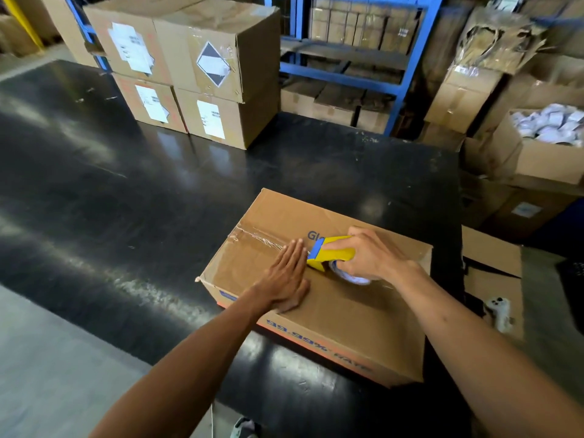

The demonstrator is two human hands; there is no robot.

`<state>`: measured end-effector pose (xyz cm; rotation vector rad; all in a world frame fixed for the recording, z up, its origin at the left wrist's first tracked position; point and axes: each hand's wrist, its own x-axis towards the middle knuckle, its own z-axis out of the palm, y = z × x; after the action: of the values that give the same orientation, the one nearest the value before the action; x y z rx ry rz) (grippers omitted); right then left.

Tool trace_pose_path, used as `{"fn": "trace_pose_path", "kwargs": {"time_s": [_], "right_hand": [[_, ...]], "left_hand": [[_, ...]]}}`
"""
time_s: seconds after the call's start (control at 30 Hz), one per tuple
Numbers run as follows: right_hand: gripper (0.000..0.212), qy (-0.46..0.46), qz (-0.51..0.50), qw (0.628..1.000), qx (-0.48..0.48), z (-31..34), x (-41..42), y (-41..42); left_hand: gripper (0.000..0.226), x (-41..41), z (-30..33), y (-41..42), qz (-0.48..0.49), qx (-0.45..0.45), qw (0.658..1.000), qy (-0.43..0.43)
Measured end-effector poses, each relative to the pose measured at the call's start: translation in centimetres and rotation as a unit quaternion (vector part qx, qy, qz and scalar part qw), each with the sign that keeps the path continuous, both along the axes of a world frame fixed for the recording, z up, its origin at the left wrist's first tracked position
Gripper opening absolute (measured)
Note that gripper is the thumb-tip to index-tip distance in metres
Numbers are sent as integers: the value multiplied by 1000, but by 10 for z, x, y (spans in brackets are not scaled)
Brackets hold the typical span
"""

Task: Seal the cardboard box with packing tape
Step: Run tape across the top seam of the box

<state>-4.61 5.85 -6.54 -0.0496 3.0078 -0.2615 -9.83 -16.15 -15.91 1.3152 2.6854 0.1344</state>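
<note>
the closed brown cardboard box (331,308) sits on the shiny black table (126,184). the left hand (286,279) lies flat on it, fingers straight and together. the right hand (369,254) grips the yellow and blue tape dispenser (328,251) on the box top.

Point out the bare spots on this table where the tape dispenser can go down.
The black table is bare between the stacked boxes and the cardboard box, and all along that box's left side. Its right side is crowded: another carton with a white object on it sits close by.
</note>
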Motion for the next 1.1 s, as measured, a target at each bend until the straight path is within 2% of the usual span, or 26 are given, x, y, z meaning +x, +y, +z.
{"fn": "trace_pose_path", "kwargs": {"time_s": [0.2, 0.43, 0.6, 0.8, 0.97, 1.1], "right_hand": [[44, -17, 14, 1000, 5, 10, 9, 7], [42, -17, 6, 1000, 25, 11, 64, 68], [42, -24, 17, 999, 39, 9, 54, 67], [43, -17, 21, 998, 48, 10, 55, 72], [46, -43, 39, 997, 45, 16, 54, 75], [46, -27, 45, 998, 43, 18, 56, 74]], "left_hand": [[69, -1, -8, 1, -4, -22, 999, 27], [83, -1, -7, 2, 0, -14, 1000, 15], [87, 8, 3, 11, 40, -34, 999, 1], [87, 64, -7, 84, 2, 53, 997, -46], [90, 61, -3, 79, -13, 43, 999, 6], [97, 60, -5, 81, -17, 23, 1000, 11]]}}
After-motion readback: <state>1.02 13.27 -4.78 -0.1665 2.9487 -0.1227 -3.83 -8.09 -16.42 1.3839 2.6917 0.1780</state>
